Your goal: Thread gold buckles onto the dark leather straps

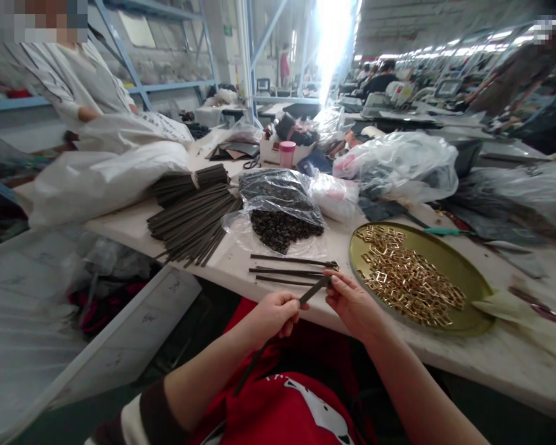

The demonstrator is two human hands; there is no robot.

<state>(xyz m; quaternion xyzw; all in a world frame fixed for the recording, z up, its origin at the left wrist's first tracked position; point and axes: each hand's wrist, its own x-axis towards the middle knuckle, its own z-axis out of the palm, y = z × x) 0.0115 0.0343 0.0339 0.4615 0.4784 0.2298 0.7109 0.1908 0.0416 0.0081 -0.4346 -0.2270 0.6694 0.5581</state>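
A dark strap [314, 290] runs between my two hands over the table's front edge, its tail hanging below toward my lap. My left hand [280, 312] is closed around its middle. At the upper end, the fingers of my right hand [347, 296] pinch the strap's tip; any small part there is hidden. Just beyond lie several similar straps [285, 271] side by side, with small metal pieces at their right ends. A golden round tray [479, 287] holding many gold-coloured rectangular buckles [410, 278] is to the right of my right hand.
Bundled dark straps [192, 216] lie at the left, beside an open plastic bag of small dark pieces [285, 232]. Behind are a pink-lidded jar [286, 154], scissors [251, 164] and plastic bags [398, 164]. A person [83, 93] stands at the far left by white sacks [106, 176].
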